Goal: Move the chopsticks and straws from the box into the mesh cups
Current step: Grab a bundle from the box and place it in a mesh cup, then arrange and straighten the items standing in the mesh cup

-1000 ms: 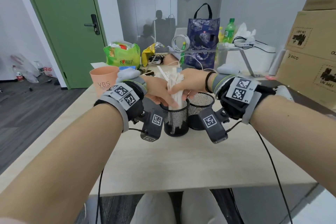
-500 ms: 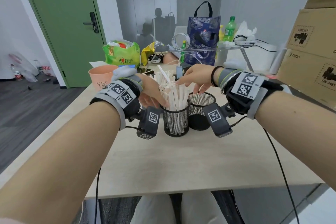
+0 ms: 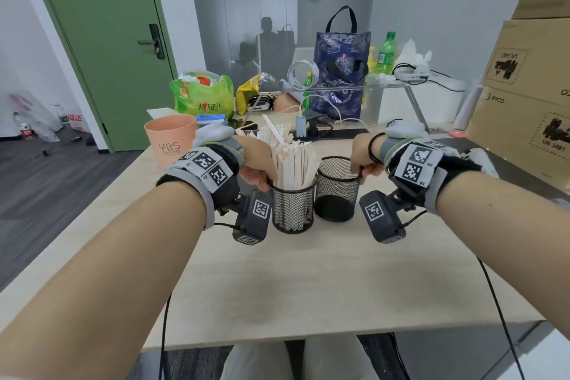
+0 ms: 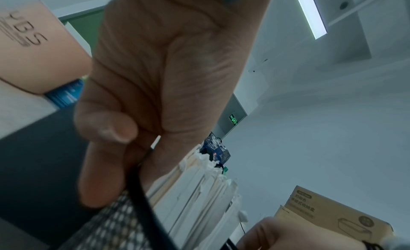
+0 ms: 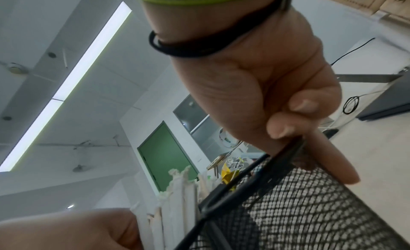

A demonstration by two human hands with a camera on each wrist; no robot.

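Two black mesh cups stand side by side on the pale wooden table (image 3: 308, 281). The left mesh cup (image 3: 293, 210) is packed with upright paper-wrapped chopsticks and straws (image 3: 293, 160); one white straw leans out to the left. The right mesh cup (image 3: 337, 191) looks empty. My left hand (image 3: 262, 173) pinches the left cup's rim (image 4: 142, 192), thumb inside by the bundle (image 4: 199, 192), fingers outside. My right hand (image 3: 362, 163) pinches the right cup's rim (image 5: 286, 154), one finger lying down its mesh wall (image 5: 310, 210). No box of chopsticks can be made out.
A peach plastic cup (image 3: 171, 139) stands behind my left wrist. Green and yellow bags, a blue tote (image 3: 340, 77), cables and bottles crowd the table's far end. Cardboard boxes (image 3: 524, 86) are stacked at the right. The table's front edge lies just above my lap.
Both hands let go of the bundle, which now stands in the left cup. They moved apart and down, each taking hold of a cup's rim.
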